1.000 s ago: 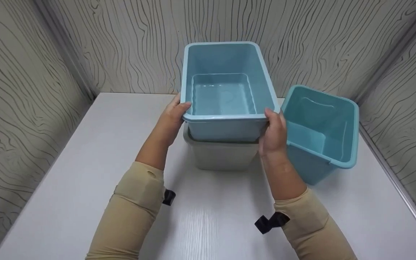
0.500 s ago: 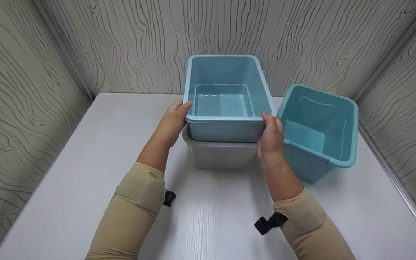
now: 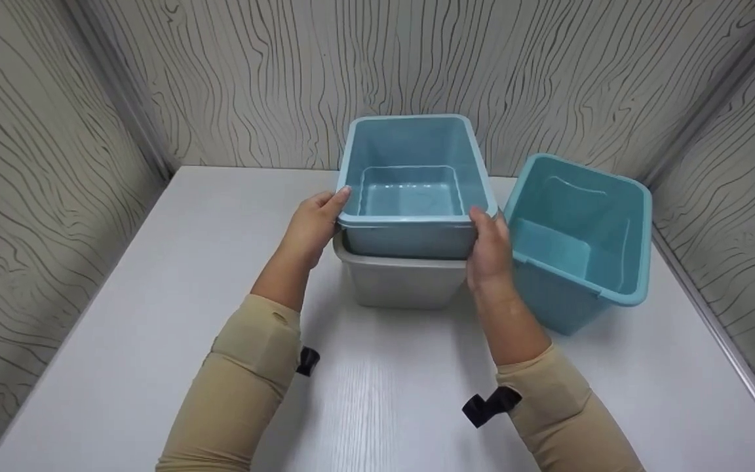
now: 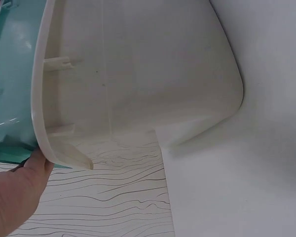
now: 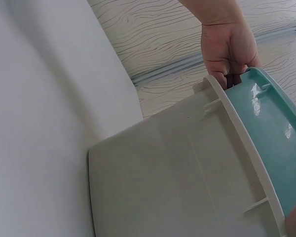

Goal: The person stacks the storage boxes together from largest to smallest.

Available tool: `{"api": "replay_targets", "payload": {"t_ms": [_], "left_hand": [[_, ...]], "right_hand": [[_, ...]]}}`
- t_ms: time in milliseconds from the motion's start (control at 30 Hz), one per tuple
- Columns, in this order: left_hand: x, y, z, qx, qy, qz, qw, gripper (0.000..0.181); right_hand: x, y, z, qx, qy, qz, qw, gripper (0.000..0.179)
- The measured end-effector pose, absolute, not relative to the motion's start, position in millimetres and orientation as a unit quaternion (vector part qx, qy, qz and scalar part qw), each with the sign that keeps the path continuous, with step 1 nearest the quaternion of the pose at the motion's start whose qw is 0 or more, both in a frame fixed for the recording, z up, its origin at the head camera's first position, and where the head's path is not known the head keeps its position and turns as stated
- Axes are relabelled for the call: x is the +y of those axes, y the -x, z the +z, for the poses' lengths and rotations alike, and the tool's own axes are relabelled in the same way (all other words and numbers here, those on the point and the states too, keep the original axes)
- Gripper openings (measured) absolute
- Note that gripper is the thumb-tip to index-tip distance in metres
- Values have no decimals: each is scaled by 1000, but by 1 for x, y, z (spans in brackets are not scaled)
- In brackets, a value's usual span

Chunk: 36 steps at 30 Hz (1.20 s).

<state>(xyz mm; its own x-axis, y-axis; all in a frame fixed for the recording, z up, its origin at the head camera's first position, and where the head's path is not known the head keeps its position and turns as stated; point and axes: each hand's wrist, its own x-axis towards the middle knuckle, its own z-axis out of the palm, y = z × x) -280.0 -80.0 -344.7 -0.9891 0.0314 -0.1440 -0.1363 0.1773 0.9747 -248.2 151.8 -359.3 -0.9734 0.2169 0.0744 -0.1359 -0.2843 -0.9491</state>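
A light blue plastic bin (image 3: 410,239) sits partly inside an off-white plastic bin (image 3: 407,285), its upper part above the off-white rim. My left hand (image 3: 314,226) holds the blue bin's front left corner, thumb over the rim. At the front right corner my right hand (image 3: 490,252) grips the same rim, thumb on top. The right wrist view shows the off-white bin (image 5: 143,173) standing on the table, with the left hand (image 5: 229,47) beyond it. In the left wrist view, my left hand (image 4: 19,195) is beside the blue bin (image 4: 15,79).
A teal bin (image 3: 564,295) stands close to the right hand, turned at an angle, its inside bare. The white table (image 3: 207,242) is bounded by wood-patterned panels (image 3: 253,85) at the back and sides. A metal strip (image 3: 725,334) runs along the right edge.
Both hands have lowered the light blue bin deeper into the off-white one; its rim is now lower. The teal bin and the off-white bin stay in place.
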Motion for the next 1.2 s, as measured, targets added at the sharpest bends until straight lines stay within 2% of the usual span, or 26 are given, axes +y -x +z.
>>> {"api": "replay_targets", "payload": {"t_ms": [133, 333, 600, 900, 1067, 1200], "left_hand": [[-80, 280, -345, 766, 32, 639, 65, 57], [-80, 281, -347, 767, 42, 637, 70, 59], [-80, 280, -346, 774, 49, 626, 78, 60], [-78, 278, -342, 781, 38, 615, 102, 58], [-78, 277, -343, 790, 38, 606, 88, 55], [-78, 277, -344, 797, 40, 597, 79, 53]], "right_hand": [[152, 248, -359, -597, 30, 795, 102, 55], [155, 248, -356, -624, 53, 778, 56, 60], [161, 249, -354, -646, 47, 762, 20, 68], [169, 248, -352, -663, 56, 746, 10, 74], [175, 249, -350, -700, 59, 712, 10, 68], [180, 249, -346, -735, 56, 676, -11, 69]]}}
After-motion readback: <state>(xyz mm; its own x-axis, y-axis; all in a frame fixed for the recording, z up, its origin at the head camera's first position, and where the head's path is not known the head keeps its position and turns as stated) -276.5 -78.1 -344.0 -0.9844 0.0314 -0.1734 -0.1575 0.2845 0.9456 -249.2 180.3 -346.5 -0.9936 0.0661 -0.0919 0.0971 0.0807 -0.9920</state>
